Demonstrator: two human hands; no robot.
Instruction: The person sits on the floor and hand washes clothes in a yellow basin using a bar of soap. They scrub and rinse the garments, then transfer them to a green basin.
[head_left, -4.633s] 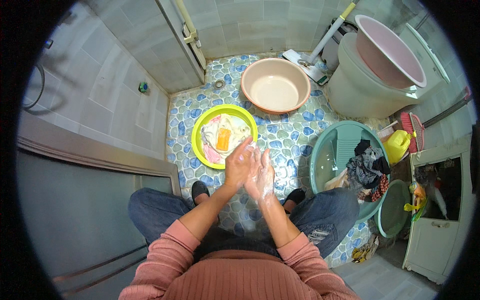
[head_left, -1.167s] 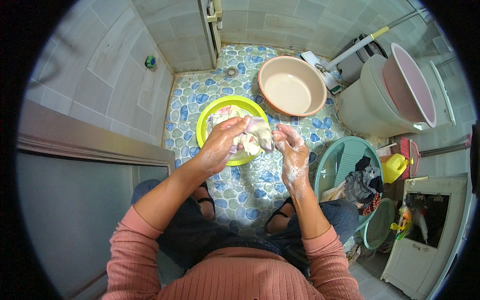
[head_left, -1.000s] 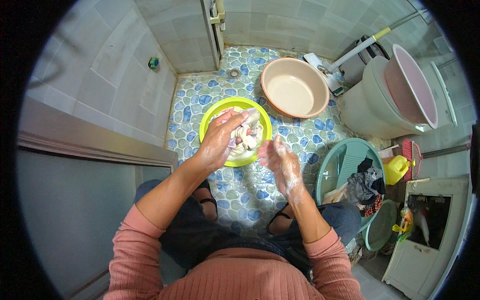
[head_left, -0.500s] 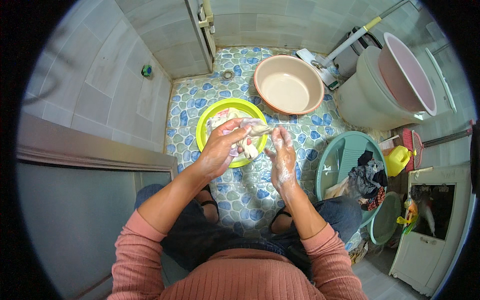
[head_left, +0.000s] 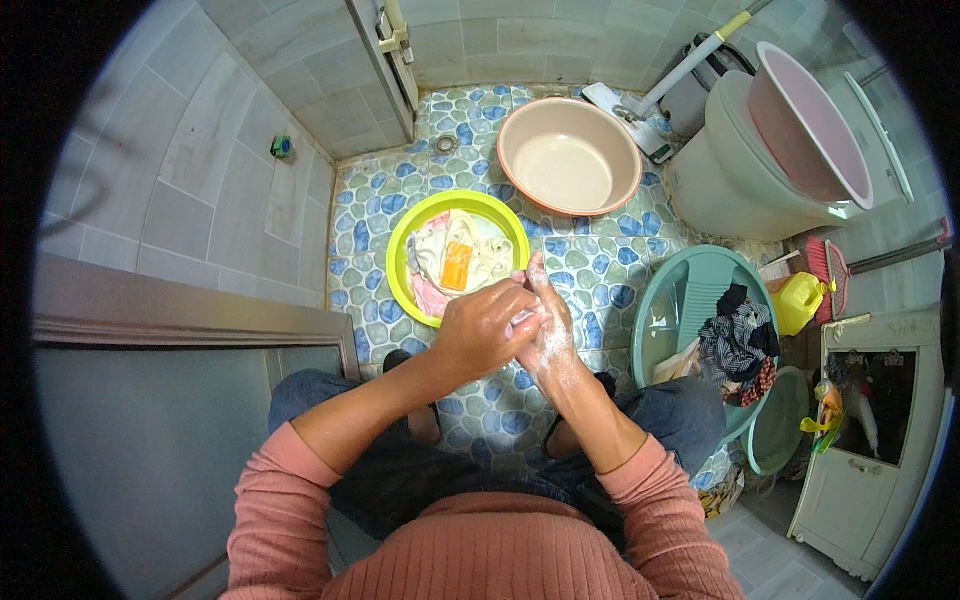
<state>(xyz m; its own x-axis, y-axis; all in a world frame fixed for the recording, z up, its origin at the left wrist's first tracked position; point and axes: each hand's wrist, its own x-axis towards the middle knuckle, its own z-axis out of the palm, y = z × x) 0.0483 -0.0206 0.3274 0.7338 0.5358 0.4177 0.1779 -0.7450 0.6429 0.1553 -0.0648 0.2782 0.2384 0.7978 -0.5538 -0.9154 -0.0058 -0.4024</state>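
Note:
My left hand (head_left: 488, 326) is closed, its fingers curled against the palm of my right hand (head_left: 552, 335). A whitish bit shows between them, suds or cloth; I cannot tell which. Lather coats my right hand and wrist, and its visible fingers are stretched out, the others hidden by the left. Just beyond both hands, a yellow-green basin (head_left: 398, 272) stands on the floor. Inside lie wet white cloth (head_left: 490, 262) and pink cloth (head_left: 428, 298). An orange bar of soap (head_left: 457, 266) rests on top of the cloth.
A cream basin with an orange rim (head_left: 570, 212) stands farther back. At right is a teal tub (head_left: 655, 300) with a built-in washboard and dark clothes (head_left: 740, 345). Beside it are a yellow jug (head_left: 797, 304), a green basin (head_left: 775, 440) and a white cabinet (head_left: 845, 515).
My hands have come together and nearer to me. The white cloth they held is no longer stretched between them. Soap on the basin's cloth has come into view.

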